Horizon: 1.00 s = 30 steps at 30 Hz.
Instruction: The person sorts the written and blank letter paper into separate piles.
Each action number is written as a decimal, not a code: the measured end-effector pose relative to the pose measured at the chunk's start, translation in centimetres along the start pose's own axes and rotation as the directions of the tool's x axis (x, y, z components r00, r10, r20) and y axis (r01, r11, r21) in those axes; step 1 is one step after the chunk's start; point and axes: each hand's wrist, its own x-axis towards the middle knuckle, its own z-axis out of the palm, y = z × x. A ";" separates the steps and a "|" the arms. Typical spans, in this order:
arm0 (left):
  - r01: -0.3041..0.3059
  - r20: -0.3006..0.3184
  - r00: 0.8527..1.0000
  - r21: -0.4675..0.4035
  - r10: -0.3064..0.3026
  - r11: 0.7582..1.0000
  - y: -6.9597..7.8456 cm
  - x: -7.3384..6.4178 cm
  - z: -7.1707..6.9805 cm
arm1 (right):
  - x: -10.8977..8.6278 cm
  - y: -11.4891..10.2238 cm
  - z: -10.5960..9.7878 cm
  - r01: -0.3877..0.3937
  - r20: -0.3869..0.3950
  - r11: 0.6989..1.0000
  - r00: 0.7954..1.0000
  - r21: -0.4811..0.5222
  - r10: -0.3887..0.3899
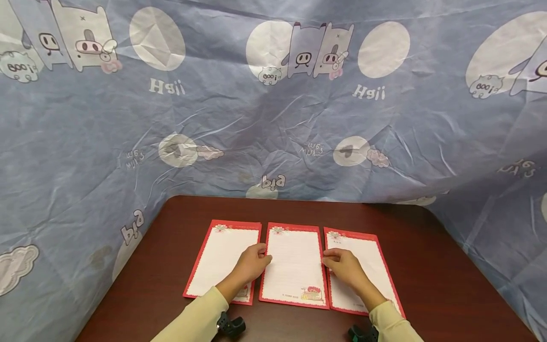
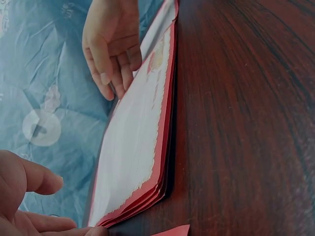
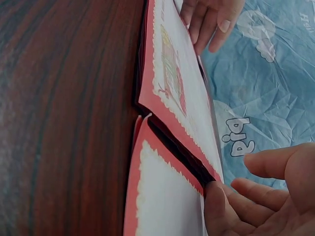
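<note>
Three red-bordered stacks of printed paper lie side by side: a left stack point(image 1: 228, 249), a middle stack point(image 1: 292, 270) and a right stack point(image 1: 369, 259). My left hand point(image 1: 249, 264) is at the middle stack's left edge, fingertips touching it, thumb held apart. At the opposite edge, my right hand point(image 1: 347, 270) touches the side with its fingers, thumb raised. Several layered sheets show along the middle stack's edge point(image 2: 160, 177) in the left wrist view. A narrow dark gap parts the middle and right stacks in the right wrist view.
Everything lies on a dark reddish-brown wooden table point(image 1: 444, 280) with rounded far corners. A blue-grey cartoon-printed cloth point(image 1: 273, 123) hangs behind and around it. Black wrist devices point(image 1: 231, 326) sit by the pale yellow sleeves point(image 1: 196, 316).
</note>
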 end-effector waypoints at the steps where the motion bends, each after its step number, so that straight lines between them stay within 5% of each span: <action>1: -0.004 0.000 1.000 0.004 0.004 1.000 0.0 0.0 0.0 | 0.0 -0.1 0.0 0.001 -0.007 1.000 1.000 -0.010 -0.001; 18: -0.056 -0.057 0.997 0.012 0.057 0.998 -0.1 -0.4 0.4 | -0.4 -0.7 0.1 0.070 -0.091 0.988 0.992 -0.140 -0.083; 25: -0.074 -0.123 0.991 -0.168 0.053 0.983 -0.5 -0.3 0.5 | 0.0 -0.6 0.2 0.027 -0.150 0.997 0.989 0.067 -0.016; 30: -0.037 -0.120 0.993 -0.343 -0.005 0.939 -0.7 -0.2 0.2 | 0.2 -0.8 0.0 -0.026 -0.122 0.972 0.991 0.233 0.055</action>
